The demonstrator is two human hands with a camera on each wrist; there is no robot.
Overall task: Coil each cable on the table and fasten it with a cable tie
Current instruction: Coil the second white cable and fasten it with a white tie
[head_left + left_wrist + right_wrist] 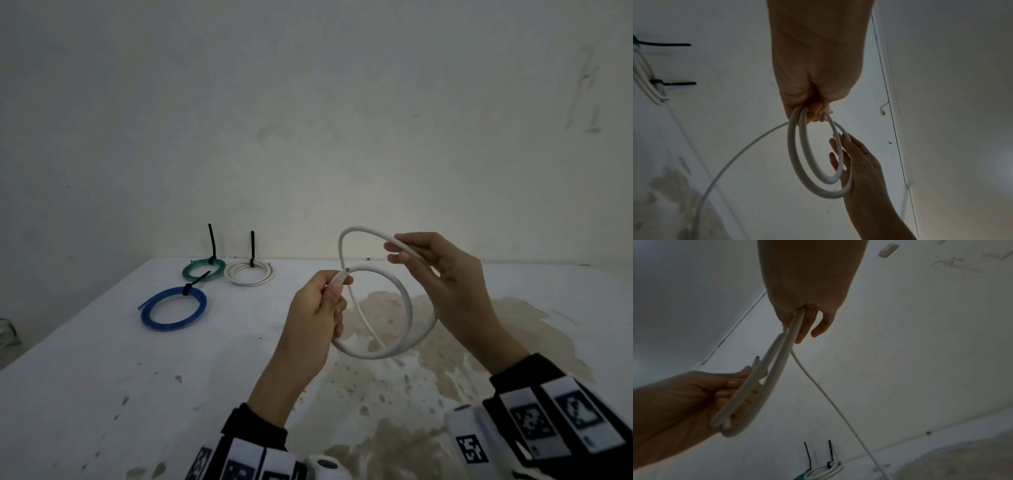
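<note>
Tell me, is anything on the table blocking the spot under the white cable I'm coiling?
Nothing visible. The white cable hangs over bare table; the blue coil, green coil and tied white coil lie far left.

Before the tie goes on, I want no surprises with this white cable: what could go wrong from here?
1. The left hand pinches the white cable near its cut end, so the loops could spring open if that pinch slips.
2. The two loops differ in size and the right hand holds only the upper one, so the coil may end up uneven.
3. A loose tail hangs toward the table and could snag.
</note>
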